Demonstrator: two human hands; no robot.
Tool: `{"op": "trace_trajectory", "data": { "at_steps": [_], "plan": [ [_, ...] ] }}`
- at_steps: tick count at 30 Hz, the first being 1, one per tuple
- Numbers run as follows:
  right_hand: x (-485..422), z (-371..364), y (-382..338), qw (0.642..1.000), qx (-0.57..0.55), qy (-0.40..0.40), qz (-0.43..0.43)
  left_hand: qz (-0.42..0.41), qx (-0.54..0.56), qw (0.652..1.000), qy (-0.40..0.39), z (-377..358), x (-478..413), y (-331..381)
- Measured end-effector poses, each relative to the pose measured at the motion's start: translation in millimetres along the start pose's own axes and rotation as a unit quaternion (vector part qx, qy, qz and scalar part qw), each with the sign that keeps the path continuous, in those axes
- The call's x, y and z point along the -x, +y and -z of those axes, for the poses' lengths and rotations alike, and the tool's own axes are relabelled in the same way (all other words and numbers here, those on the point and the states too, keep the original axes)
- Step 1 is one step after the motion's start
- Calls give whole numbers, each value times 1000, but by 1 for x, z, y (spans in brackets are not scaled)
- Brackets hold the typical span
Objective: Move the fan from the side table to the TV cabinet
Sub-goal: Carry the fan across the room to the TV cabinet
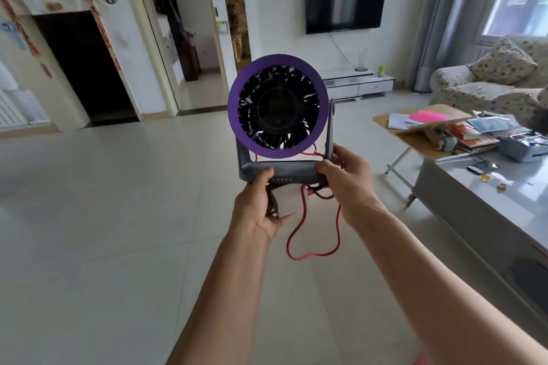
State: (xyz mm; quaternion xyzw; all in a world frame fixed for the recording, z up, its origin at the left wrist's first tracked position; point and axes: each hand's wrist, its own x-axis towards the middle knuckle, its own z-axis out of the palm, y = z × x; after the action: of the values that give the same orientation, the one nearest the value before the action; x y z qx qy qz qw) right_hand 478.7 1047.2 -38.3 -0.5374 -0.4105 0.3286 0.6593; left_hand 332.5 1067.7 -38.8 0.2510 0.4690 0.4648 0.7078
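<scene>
- Tiled floor (pixel 118 216), pale; tables, sofa and cabinet stood on it.
- TV cabinet (pixel 372 86), far, low, white: clear vase (pixel 361 61) and small pale green cup (pixel 381 70) on top, near each other.
- Side table (pixel 382 122), right, wood top: white papers (pixel 398 121), pink sheet (pixel 427 116).
- Coffee table (pixel 474 195), near right, glossy grey: grey box (pixel 525 148), stacked prints, small yellow wrappers (pixel 485 177).
- Sofa (pixel 462 89), far right: patterned cushion (pixel 504 62).

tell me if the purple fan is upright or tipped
Upright: the purple-ringed fan on its grey stand has its round head above the base, gripped by the left hand and right hand.
</scene>
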Motion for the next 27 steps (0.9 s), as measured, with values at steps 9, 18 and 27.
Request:
{"op": "trace_trajectory", "data": {
  "at_steps": [9,18,27],
  "plan": [
    [-135,-84,19,1000,4,-14,23,-6,7,1000,12,-7,-135,83],
    [-276,-149,62,998,9,-53,22,-10,22,999,37,-19,-269,140],
    [-469,-200,101,997,-5,-76,9,-34,17,997,65,-76,-438,211]
  ]
}}
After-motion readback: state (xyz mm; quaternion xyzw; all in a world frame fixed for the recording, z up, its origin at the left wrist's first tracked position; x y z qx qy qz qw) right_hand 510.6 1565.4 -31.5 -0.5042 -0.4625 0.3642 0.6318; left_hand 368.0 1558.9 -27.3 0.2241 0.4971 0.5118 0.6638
